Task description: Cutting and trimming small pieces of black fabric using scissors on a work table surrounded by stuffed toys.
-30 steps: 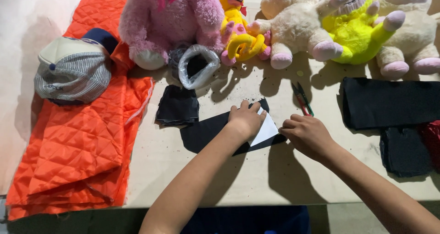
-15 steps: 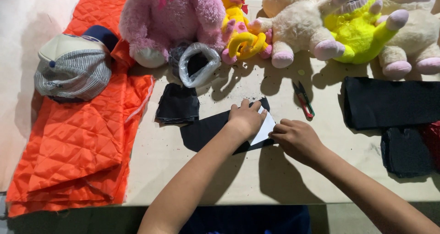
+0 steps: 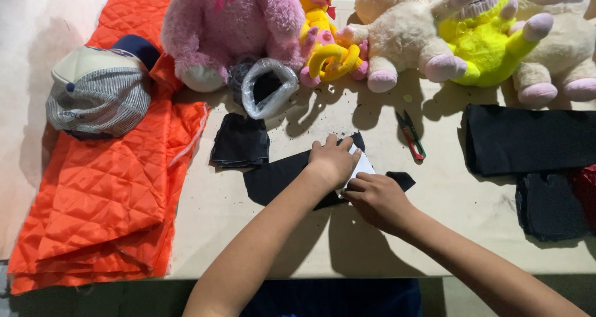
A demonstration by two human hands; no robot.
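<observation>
A long piece of black fabric (image 3: 279, 177) lies on the table's middle. On it rests a small white card (image 3: 362, 167). My left hand (image 3: 332, 160) presses flat on the card and fabric, fingers spread. My right hand (image 3: 377, 199) sits just right of it with fingers curled at the card's lower edge; what it pinches is hidden. A pair of red and green snips (image 3: 410, 134) lies a short way beyond my right hand.
Plush toys line the back: pink (image 3: 233, 28), yellow (image 3: 323, 40), cream (image 3: 403, 34). A plastic bag (image 3: 268, 87), a small black fabric stack (image 3: 240, 141), orange quilted cloth (image 3: 105, 186) with a cap (image 3: 96, 93), and dark fabric pieces (image 3: 528, 137) lie around.
My right hand has slid left from near the snips to the card's edge beside my left hand. My left hand has stayed on the card.
</observation>
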